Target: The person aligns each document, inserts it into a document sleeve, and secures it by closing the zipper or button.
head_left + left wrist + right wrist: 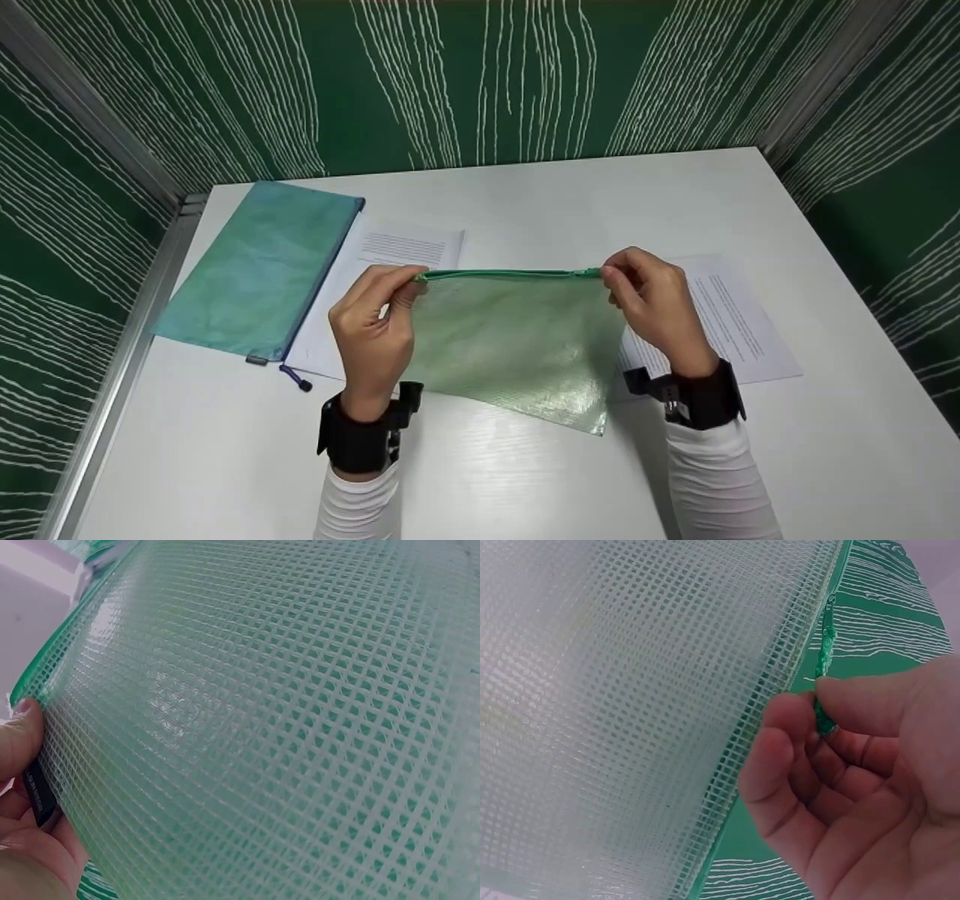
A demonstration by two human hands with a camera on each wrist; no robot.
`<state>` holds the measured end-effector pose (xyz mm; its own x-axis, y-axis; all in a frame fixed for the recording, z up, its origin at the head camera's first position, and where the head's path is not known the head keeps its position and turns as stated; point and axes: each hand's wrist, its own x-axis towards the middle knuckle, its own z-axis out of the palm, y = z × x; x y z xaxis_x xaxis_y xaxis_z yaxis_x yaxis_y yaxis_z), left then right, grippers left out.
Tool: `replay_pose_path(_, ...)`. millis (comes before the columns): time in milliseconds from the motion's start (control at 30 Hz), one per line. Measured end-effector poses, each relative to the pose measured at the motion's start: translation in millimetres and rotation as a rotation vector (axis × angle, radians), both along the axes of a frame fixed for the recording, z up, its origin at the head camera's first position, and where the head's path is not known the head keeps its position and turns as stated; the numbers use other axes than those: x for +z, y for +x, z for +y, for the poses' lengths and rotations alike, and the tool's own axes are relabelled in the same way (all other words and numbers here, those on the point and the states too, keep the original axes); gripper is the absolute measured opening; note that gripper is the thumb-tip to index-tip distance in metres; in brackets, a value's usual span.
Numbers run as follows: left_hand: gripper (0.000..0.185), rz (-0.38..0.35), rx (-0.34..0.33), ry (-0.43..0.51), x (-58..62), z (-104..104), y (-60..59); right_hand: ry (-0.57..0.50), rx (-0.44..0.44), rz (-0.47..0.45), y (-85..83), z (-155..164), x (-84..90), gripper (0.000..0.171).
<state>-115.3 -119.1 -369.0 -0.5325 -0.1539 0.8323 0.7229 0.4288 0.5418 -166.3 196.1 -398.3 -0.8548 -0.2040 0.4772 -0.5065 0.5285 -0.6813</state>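
Observation:
A translucent green mesh zipper pouch hangs between both hands above the table, its zipper edge level at the top. My left hand pinches the pouch's left top corner; in the left wrist view a small black tag shows by the fingers. With thumb and fingertips my right hand holds the green zipper pull cord at the right end of the zipper. The slider sits near that end. Mesh weave fills most of both wrist views.
A teal zipper pouch with a dark blue edge lies at the table's left, overlapping printed sheets. More printed paper lies under and beside the right hand. Green walls with white lines bound the white table.

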Motion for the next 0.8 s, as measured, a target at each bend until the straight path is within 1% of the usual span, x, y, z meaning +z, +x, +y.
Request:
replay_pose_path(200,0.015,0.007,0.020,0.010,-0.1,-2.2,0.5,-0.004,-0.048,-0.006,-3.9,4.4,-2.1,0.007)
replay_pose_path(367,0.015,0.011,0.036,0.025,0.2,-4.5,0.2,-0.001,-0.088,0.011,-6.1,8.4,-2.8,0.007)
replay_pose_path(600,0.012,-0.001,0.034,0.031,1.1,-4.4,0.0,-0.001,-0.101,0.001,-6.8,10.3,-3.7,0.007)
replay_pose_path(800,0.014,0.009,0.043,0.029,0.6,-3.8,0.3,-0.005,-0.092,-0.006,-6.8,10.1,-5.3,0.007)
